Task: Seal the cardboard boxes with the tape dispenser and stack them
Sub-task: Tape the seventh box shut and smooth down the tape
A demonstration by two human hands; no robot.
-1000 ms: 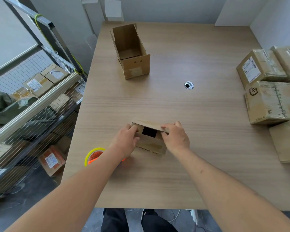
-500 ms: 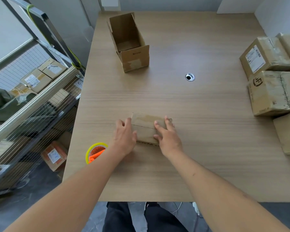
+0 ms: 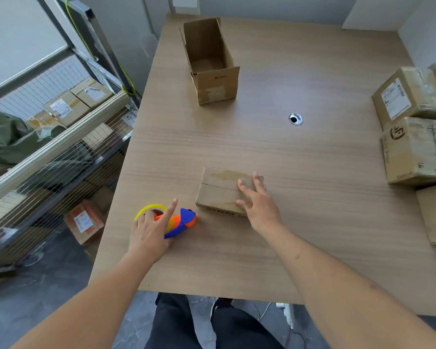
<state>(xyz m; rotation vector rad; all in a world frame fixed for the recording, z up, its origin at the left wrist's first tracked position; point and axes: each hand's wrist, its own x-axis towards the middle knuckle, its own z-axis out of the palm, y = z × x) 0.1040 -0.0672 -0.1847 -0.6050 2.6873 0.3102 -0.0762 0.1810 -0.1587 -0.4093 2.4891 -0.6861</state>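
A small cardboard box (image 3: pixel 220 190) lies on the wooden table (image 3: pixel 312 222) in front of me, its top flaps folded down with a seam across the middle. My right hand (image 3: pixel 258 204) rests flat on the box's right end, fingers spread. The tape dispenser (image 3: pixel 179 222), orange and blue with a yellow-rimmed roll, lies just left of the box. My left hand (image 3: pixel 150 231) hovers over it with fingers apart, covering its roll end. An open cardboard box (image 3: pixel 212 64) stands upright at the far side.
Several taped parcels (image 3: pixel 415 129) are piled along the table's right edge. A round cable hole (image 3: pixel 295 119) sits mid-table. A wire-mesh metal cart (image 3: pixel 48 137) with more parcels stands close to the table's left edge.
The flaps were pressed shut by both hands. My left hand then left the box and moved left onto the tape dispenser. My right hand stayed on the box.
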